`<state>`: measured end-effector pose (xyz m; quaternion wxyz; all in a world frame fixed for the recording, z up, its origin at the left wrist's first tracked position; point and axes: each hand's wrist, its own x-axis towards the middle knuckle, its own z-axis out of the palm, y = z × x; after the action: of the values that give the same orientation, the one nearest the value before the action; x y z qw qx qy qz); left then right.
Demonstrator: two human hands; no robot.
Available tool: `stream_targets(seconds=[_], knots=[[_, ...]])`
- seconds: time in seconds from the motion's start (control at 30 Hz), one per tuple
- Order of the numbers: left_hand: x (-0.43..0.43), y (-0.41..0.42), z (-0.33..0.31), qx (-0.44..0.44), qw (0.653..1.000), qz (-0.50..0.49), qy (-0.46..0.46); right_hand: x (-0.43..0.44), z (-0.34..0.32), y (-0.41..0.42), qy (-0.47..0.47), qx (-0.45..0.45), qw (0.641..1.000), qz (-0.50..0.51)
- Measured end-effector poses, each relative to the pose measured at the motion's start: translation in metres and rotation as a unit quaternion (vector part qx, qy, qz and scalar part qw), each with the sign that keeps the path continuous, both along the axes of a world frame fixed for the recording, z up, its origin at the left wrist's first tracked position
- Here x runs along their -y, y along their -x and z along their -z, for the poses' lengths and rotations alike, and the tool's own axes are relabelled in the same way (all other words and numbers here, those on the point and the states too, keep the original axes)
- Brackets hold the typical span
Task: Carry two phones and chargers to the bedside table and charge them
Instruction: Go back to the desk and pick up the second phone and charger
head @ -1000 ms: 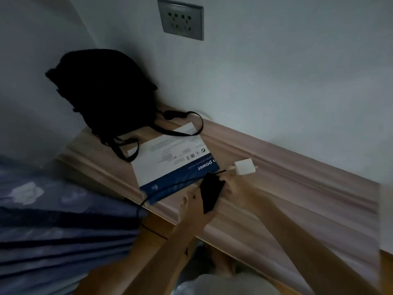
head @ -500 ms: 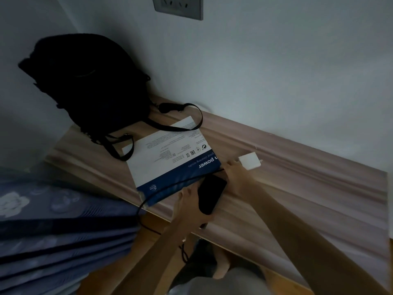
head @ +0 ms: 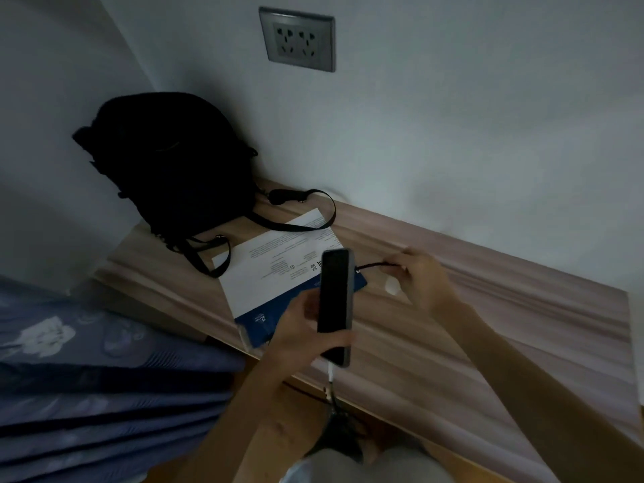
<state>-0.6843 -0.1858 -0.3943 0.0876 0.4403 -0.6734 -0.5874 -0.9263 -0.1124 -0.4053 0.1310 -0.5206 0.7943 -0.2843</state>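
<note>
1. Left hand [head: 299, 329] is wrapped around the lower part of one dark phone [head: 335, 301], held above the table's front edge
2. Right hand [head: 423, 280] pinches a black cable [head: 374, 265] between fingertips, with a white charger [head: 392, 285] tucked in the palm
3. Count: one phone, one charger and one black cable in view; a second, white plug [head: 330, 373] hangs from the phone's lower end
4. The phone's long axis runs near to far, top end toward the wall, screen dark
5. The wooden table [head: 488, 325] bears a black bag [head: 174, 162] and a white-and-blue box [head: 275, 273]
6. A double socket [head: 297, 38] sits on the pale wall above; blue bedding [head: 87, 378] lies left
</note>
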Motion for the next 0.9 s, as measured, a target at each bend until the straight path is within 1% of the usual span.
stream_targets(seconds=[0.1, 0.17, 0.23, 0.3, 0.43, 0.47, 0.5, 0.57, 0.67, 0.9], knots=[[0.009, 0.011, -0.022, -0.066, 0.997, -0.033, -0.014, -0.011, -0.027, -0.008, 0.047, -0.003, 0.998, -0.028], [0.012, 0.02, -0.035, -0.1, 0.993, -0.061, -0.015, -0.015, -0.045, -0.021, 0.077, 0.028, 0.996, -0.037], [0.013, 0.028, -0.045, -0.143, 0.985, -0.095, -0.017, -0.02, -0.059, -0.035, 0.049, 0.119, 0.991, -0.029], [0.012, 0.035, -0.054, -0.187, 0.975, -0.121, -0.023, -0.026, -0.067, -0.048, 0.009, 0.214, 0.976, -0.029], [0.013, 0.044, -0.065, -0.236, 0.958, -0.155, -0.046, -0.031, -0.077, -0.072, 0.038, 0.345, 0.938, 0.002], [0.013, 0.045, -0.067, -0.244, 0.954, -0.163, -0.058, -0.031, -0.079, -0.077, 0.047, 0.36, 0.932, 0.005], [0.014, 0.046, -0.07, -0.251, 0.95, -0.169, -0.072, -0.031, -0.081, -0.081, 0.053, 0.356, 0.933, 0.004], [0.014, 0.048, -0.076, -0.263, 0.944, -0.172, -0.101, -0.03, -0.083, -0.086, 0.061, 0.322, 0.945, -0.008], [0.014, 0.052, -0.085, -0.278, 0.939, -0.166, -0.112, -0.034, -0.089, -0.089, 0.084, 0.291, 0.953, -0.019], [0.006, 0.07, -0.092, -0.307, 0.934, -0.097, -0.157, -0.054, -0.103, -0.098, 0.136, 0.327, 0.935, 0.03]])
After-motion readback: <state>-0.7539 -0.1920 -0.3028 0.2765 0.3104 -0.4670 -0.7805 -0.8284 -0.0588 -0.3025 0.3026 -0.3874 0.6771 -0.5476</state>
